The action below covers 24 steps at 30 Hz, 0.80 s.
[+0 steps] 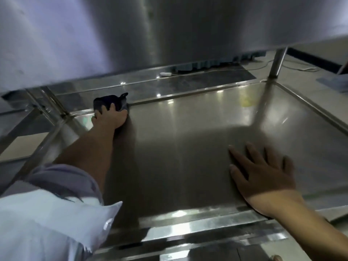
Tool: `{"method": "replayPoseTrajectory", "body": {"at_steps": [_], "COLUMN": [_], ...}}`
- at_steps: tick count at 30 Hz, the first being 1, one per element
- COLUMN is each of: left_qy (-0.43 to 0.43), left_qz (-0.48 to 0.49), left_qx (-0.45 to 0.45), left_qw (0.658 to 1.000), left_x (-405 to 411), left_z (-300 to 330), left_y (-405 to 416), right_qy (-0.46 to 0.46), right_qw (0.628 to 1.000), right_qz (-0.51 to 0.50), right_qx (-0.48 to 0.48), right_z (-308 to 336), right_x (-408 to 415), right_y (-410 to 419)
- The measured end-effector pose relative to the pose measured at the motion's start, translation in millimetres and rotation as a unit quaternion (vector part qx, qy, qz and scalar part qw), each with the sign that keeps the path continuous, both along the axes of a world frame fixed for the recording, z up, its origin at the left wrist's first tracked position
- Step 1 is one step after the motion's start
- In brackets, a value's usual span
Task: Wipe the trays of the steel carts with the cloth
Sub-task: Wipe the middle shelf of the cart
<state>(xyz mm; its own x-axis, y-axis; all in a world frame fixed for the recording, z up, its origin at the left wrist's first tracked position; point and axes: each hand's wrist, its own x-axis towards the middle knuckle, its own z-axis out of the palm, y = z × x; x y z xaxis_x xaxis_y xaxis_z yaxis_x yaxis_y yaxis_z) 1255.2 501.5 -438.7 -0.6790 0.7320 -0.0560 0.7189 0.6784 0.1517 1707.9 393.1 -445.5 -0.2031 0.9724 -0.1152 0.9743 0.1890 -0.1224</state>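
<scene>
Overhead, across the whole upper part of the view: broad brushed-steel underside of the cart's upper tray [131, 31], blurred, slanting down to the left.

Below it, filling the middle: wide, shallow, rectangular stainless-steel cart tray [188, 144] with a raised rim, shiny, flecked with light reflections along its far edge. At the tray's far right corner: round steel upright post [276, 63], rising to the upper tray. At the tray's far left corner: crossing steel frame bars [50, 104], touching the rim.

Beyond the tray's far rim: pale floor with a thin white cable [188, 73] and a small white plug block [165, 73] lying on it.

Near the tray's left front corner: rolled-up pale lilac-white shirt sleeve [47, 213], bare forearm reaching from it diagonally across the tray toward the far left corner.

On the tray's near right part, wrist over the front rim: right hand [263, 172], flat on the steel, fingers straight and spread wide, pointing toward the tray's left side, holding nothing.

In the tray's far left corner: left hand [111, 117], palm down, pressing on the cloth, fingers curled over it and gripping it.

Under and ahead of that hand, against the tray's far rim: small dark, almost black wiping cloth [107, 103], bunched, one corner sticking up past the rim.
</scene>
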Motion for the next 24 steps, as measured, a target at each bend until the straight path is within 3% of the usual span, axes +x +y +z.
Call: {"method": "replayPoseTrajectory", "body": {"at_steps": [8, 16, 24], "left_qy": [0.003, 0.003, 0.026], "left_qz": [-0.132, -0.309, -0.365], "left_qx": [0.003, 0.009, 0.033], "left_qw": [0.991, 0.951, 0.930], "left_x": [126, 267, 283], "left_z": [13, 10, 2], "left_y": [61, 59, 4], "right_qy": [0.012, 0.021, 0.036], "right_qw": [1.000, 1.000, 0.999], "right_qz": [0.005, 0.005, 0.006], "right_qx": [-0.016, -0.007, -0.010], "right_z": [4, 3, 2], "right_x": [-5, -5, -7], "right_y": [-6, -6, -8]}}
